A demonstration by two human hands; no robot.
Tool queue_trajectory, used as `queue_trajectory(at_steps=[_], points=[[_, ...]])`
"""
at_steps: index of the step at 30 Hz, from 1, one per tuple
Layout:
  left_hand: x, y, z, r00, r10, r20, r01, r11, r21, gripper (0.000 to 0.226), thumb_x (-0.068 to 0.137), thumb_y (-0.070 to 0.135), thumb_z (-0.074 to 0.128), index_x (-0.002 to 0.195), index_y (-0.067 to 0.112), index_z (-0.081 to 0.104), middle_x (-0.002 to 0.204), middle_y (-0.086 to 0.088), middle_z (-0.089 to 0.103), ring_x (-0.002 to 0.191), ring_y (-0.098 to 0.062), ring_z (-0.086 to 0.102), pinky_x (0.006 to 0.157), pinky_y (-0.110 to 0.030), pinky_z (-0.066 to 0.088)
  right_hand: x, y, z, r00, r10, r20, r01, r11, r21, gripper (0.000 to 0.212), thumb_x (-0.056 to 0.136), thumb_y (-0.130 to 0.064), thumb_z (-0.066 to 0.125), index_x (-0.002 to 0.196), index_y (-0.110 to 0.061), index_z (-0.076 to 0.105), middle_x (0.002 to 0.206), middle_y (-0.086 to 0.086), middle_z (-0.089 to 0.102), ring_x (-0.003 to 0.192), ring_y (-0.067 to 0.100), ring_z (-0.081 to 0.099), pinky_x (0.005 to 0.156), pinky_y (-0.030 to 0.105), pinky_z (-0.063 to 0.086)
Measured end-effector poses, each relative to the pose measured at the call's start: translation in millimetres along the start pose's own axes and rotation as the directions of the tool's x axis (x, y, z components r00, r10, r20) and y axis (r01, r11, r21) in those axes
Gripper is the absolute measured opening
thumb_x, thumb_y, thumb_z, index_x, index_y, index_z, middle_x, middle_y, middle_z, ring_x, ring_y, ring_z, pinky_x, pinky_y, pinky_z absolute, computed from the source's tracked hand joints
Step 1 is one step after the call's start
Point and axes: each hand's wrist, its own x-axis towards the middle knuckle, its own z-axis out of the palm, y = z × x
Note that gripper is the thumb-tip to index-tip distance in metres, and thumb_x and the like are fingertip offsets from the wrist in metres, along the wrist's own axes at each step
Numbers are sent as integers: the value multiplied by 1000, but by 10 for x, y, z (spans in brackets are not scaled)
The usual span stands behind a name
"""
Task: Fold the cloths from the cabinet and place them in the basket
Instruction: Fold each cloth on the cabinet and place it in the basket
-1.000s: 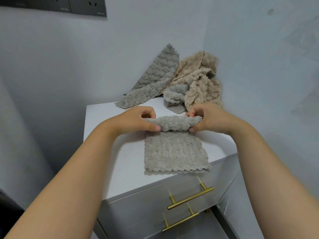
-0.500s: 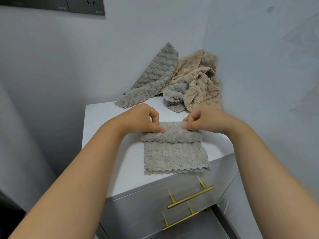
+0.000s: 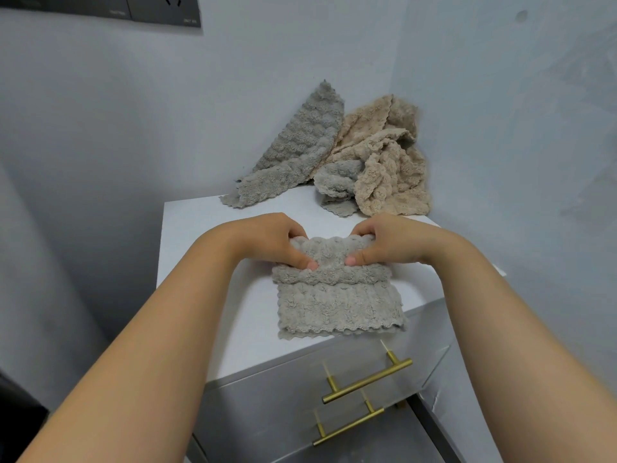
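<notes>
1. Count two hands. Your left hand [image 3: 267, 243] and right hand [image 3: 395, 242] are close together but not touching. Each pinches the same grey cloth [image 3: 337, 305], thumb pressed on top and fingers curled over its far fold.
2. That one grey cloth lies flat on the white worktop [image 3: 197, 262], right of centre and close to the near edge.
3. In the far right corner a heap [image 3: 350, 168] rests against both walls. It holds one tall grey cloth [image 3: 300, 148] leaning on the far wall, one smaller crumpled grey piece [image 3: 337, 183], and beige cloth [image 3: 390, 175] to their right.
4. Two brass handles show on the drawer fronts below: an upper handle [image 3: 367, 380] and a lower handle [image 3: 349, 427].
5. The held cloth's long axis runs left to right. Its doubled band crosses the far part along that same line, and the scalloped edge faces you on the near side.
6. Your fingertips are hidden behind the fold. You cannot tell whether the beige cloth is one piece or two. Both forearms are cut off at the bottom of the view, the lower drawer is only partly seen, and a dark socket panel [image 3: 160, 10] is cropped at the top.
</notes>
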Motion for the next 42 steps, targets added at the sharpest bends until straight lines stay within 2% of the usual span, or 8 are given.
queue_trajectory(at_steps=[5,8,12,18,22,26,31,42], points=[[-8,-66,-26,998,-57,18,58,995,-77,57,61,60,77,104,23,66,98,7,68,97,-15,61,93,-33,47,45,39,24,998,37,-46,-34,997,63,68,71,-44,78,126,-8,58,76,-12,49,68,3,43,68,24,37],[3,-88,-36,999,-42,30,46,988,-147,48,63,54,80,100,27,67,99,7,70,97,-15,63,96,-38,47,59,38,24,995,28,-94,-20,997,77,69,71,-41,79,127,-8,57,106,4,63,89,12,50,83,27,39],[16,-114,-56,994,-104,17,105,973,-206,90,52,63,81,128,23,55,125,4,59,108,-15,58,101,-34,43,45,16,31,993,16,-118,-5,996,89,58,75,-38,78,122,-10,61,111,3,63,99,14,53,92,30,42],[-3,-15,-14,976,-150,-156,102,955,-280,78,72,37,80,138,15,44,116,3,52,97,-15,52,83,-24,37,8,15,0,992,-20,-122,38,989,144,36,76,-32,77,107,-16,67,101,-6,66,98,15,58,90,32,44],[20,10,12,947,-129,-296,23,941,-337,45,69,28,84,106,18,59,94,-2,64,81,-18,59,72,-27,45,26,62,-14,989,-28,-142,57,977,205,36,75,-18,79,109,-20,67,107,-6,67,102,14,62,96,36,47],[76,29,97,895,-144,-421,-66,893,-446,27,73,8,80,84,16,57,75,-2,66,63,-16,67,65,-36,58,105,-4,51,919,0,-394,56,990,130,33,74,-13,80,100,-22,63,100,-5,61,95,17,57,79,30,44],[106,32,159,812,10,-584,-155,968,-199,33,71,11,79,83,22,50,77,12,56,79,-20,57,67,-35,46,123,-18,139,831,-72,-552,95,995,13,31,74,-6,76,91,-22,55,93,-3,58,87,18,53,69,29,38],[-89,38,-7,916,16,-400,-185,904,-385,44,91,50,52,75,14,71,82,3,68,76,-9,60,76,-24,43,-54,27,-81,977,-93,-190,108,992,66,28,73,-24,80,89,-23,57,87,-11,53,75,6,47,66,24,39]])
